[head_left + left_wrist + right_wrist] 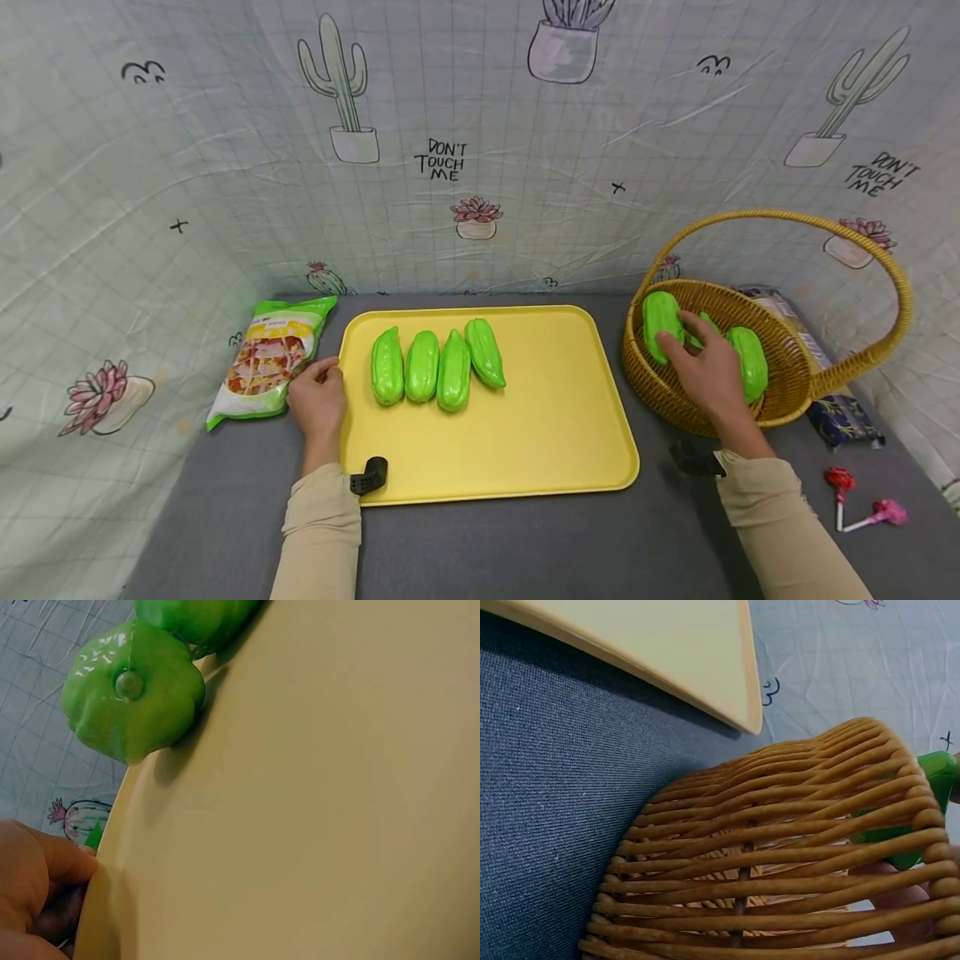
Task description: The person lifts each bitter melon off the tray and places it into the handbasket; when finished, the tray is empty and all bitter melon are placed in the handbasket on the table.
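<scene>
I read this as the transfer step, gourds going from basket to tray; four green gourds already lie side by side on the tray; my right hand is down in the basket, fingers spread loosely over a gourd at its left wall, touching but not yet curled round it; my left hand pinches the tray's left edge, steadying it; next, I judge, the fingers must wrap round that gourd and lift it over the rim.
</scene>
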Tool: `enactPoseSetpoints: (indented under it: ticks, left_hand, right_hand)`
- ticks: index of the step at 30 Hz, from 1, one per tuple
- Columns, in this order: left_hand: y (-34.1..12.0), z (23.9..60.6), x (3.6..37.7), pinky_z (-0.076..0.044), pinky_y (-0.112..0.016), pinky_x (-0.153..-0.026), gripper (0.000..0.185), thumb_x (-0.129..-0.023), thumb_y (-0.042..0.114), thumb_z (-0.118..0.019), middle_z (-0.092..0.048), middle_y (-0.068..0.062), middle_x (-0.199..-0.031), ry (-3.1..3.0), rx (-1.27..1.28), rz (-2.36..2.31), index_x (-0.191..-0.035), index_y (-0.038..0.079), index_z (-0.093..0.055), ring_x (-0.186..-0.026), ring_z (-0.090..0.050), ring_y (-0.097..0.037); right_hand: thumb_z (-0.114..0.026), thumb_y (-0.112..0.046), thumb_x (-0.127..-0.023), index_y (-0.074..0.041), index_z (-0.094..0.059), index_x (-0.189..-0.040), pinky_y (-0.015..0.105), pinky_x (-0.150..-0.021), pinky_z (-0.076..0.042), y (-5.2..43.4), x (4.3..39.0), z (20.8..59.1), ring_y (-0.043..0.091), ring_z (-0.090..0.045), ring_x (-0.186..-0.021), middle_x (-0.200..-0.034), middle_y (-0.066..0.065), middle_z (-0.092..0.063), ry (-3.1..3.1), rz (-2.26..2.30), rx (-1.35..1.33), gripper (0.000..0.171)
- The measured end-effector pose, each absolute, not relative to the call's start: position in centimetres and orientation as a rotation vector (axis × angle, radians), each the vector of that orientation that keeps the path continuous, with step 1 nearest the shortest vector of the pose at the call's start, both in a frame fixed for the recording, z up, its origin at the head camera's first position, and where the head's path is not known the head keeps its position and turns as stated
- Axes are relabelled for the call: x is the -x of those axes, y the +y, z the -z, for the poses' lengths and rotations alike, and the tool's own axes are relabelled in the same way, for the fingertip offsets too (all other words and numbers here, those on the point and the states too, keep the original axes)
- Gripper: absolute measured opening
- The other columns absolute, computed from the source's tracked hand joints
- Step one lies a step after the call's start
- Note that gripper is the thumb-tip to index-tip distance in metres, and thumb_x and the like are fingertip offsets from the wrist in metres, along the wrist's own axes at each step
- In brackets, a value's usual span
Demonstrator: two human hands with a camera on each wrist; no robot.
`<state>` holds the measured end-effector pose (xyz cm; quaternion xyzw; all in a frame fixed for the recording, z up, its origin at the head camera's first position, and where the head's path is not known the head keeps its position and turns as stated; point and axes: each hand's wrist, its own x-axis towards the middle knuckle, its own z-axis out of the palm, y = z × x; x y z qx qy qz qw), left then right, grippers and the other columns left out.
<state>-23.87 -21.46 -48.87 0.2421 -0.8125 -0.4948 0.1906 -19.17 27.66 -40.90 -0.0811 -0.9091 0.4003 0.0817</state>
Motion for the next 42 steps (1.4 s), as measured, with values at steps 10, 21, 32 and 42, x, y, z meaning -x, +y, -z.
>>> enactPoseSetpoints:
  ticks: [10,21,32,42]
  left_hand:
    - [-21.4,48.9,23.9,-0.051,-0.051,-0.093,0.030,-0.102,0.012,-0.052,-0.071,-0.025,-0.120,-2.276,-0.674,1.412,-0.118,-0.001,-0.074,-0.109,-0.066,-0.039]
    - [-21.3,48.8,23.9,-0.051,-0.049,-0.091,0.031,-0.102,0.012,-0.052,-0.072,-0.025,-0.119,-2.269,-0.672,1.420,-0.119,-0.002,-0.074,-0.109,-0.066,-0.039]
    - [-21.3,48.7,23.8,-0.050,-0.045,-0.088,0.031,-0.102,0.011,-0.052,-0.071,-0.025,-0.119,-2.274,-0.674,1.421,-0.119,-0.002,-0.074,-0.107,-0.066,-0.038]
    - [-21.3,48.7,23.7,-0.051,-0.048,-0.091,0.031,-0.102,0.010,-0.052,-0.071,-0.025,-0.120,-2.267,-0.680,1.420,-0.120,-0.002,-0.074,-0.109,-0.066,-0.038]
  right_hand:
    - [-0.047,-0.050,-0.105,0.000,-0.026,-0.160,0.064,-0.103,-0.047,28.7,20.0,41.4,0.057,-0.047,-0.134,-0.160,0.035,-0.031,-2.752,-1.182,0.241,0.077]
    - [-0.045,-0.049,-0.106,0.006,-0.028,-0.158,0.066,-0.104,-0.044,29.6,20.9,41.9,0.058,-0.045,-0.134,-0.155,0.039,-0.035,-2.826,-1.097,0.284,0.077]
    - [-0.045,-0.045,-0.107,0.009,-0.028,-0.156,0.068,-0.107,-0.038,30.2,21.2,42.0,0.058,-0.036,-0.140,-0.155,0.039,-0.034,-2.877,-1.078,0.342,0.075]
    - [-0.044,-0.044,-0.107,0.010,-0.030,-0.155,0.068,-0.107,-0.038,30.5,21.5,41.9,0.059,-0.035,-0.139,-0.155,0.040,-0.034,-2.897,-1.060,0.352,0.074]
